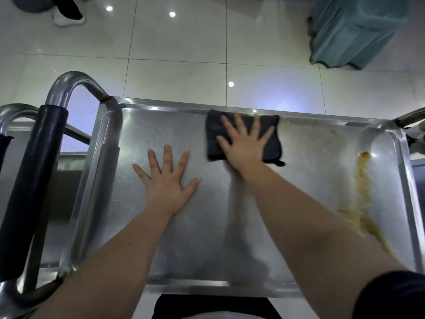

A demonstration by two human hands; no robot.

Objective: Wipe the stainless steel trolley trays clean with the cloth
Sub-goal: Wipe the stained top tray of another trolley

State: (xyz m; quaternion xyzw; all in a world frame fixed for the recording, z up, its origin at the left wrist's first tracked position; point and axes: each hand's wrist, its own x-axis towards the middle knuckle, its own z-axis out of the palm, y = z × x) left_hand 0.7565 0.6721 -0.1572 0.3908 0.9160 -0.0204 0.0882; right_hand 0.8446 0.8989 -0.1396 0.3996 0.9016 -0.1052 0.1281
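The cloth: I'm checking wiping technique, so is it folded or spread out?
Looks folded: the cloth is a thick, compact rectangular pad, with the right hand pressing flat on it.

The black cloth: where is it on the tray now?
In the head view, the black cloth lies flat against the far rim of the tray, about midway along it, under the right hand; the brown stain is further right.

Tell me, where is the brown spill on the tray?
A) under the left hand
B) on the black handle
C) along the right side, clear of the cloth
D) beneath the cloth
C: the brown spill streaks down the right side of the tray, apart from the cloth under the right hand.
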